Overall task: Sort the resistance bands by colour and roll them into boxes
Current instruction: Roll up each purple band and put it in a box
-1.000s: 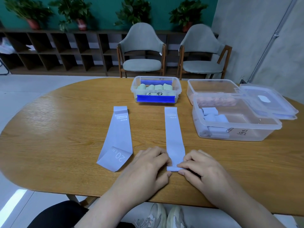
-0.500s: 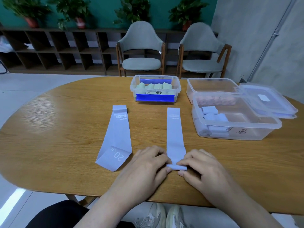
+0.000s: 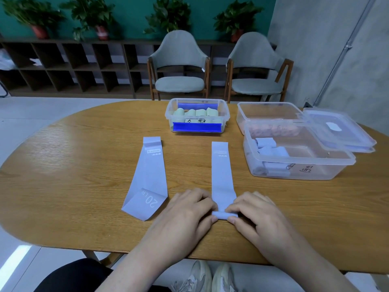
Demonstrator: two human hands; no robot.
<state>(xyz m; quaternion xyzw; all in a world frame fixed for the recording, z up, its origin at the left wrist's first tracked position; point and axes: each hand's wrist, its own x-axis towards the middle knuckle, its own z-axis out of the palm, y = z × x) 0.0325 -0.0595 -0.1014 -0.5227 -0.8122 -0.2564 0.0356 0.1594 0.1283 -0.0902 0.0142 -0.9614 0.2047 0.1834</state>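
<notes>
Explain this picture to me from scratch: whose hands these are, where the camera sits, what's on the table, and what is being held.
There is no machine here. The single view comes from a camera worn on a person's head, looking forward and down at their own hands. The left hand and right hand pinch the near end of a lilac band, where a small roll has started. A second lilac band, marked 20 LB, lies flat to the left, untouched. On the wooden table stand clear boxes: one with pale green rolls, a near one with lilac rolls, and behind it one with pinkish contents. A lid rests across the two right boxes.
</notes>
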